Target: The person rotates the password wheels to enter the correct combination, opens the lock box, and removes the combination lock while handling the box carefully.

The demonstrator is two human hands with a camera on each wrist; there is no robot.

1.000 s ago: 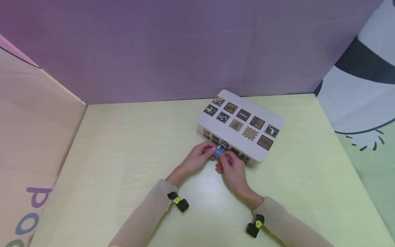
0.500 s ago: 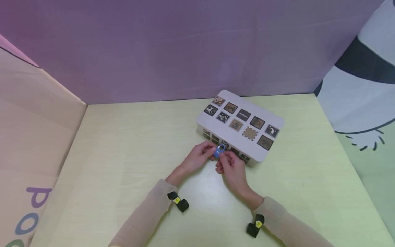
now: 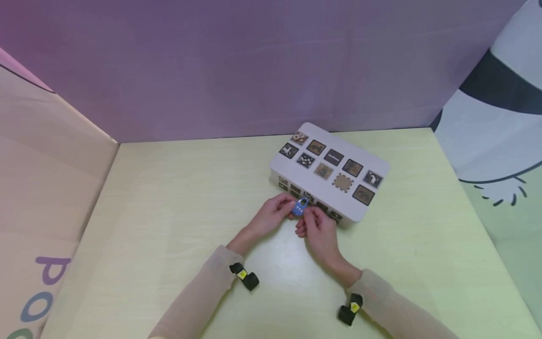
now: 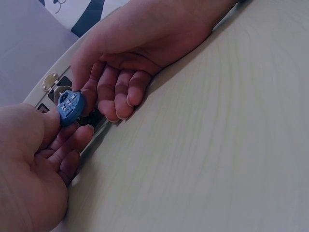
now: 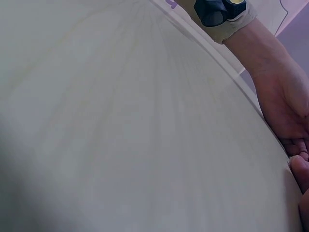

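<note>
A small blue combination padlock with number dials is held at the front side of a white box covered with square pictures. My left hand pinches the padlock's left edge between thumb and fingers. From the right, my right hand has its thumb and forefinger at the padlock's other edge, its remaining fingers curled. The left wrist view shows the padlock's dial face beside a metal clasp on the box. In the right wrist view the padlock is out of sight; the left hand shows at the right edge.
The box stands at an angle on a pale wooden table, near its back edge. A purple panel rises behind the table. Printed panels flank it on the left and right. Both sleeves carry black wrist straps.
My right thumb has drawn slightly back from the padlock's face, so more of the dials show. The padlock has tilted a little; the box and both arms stay in place.
</note>
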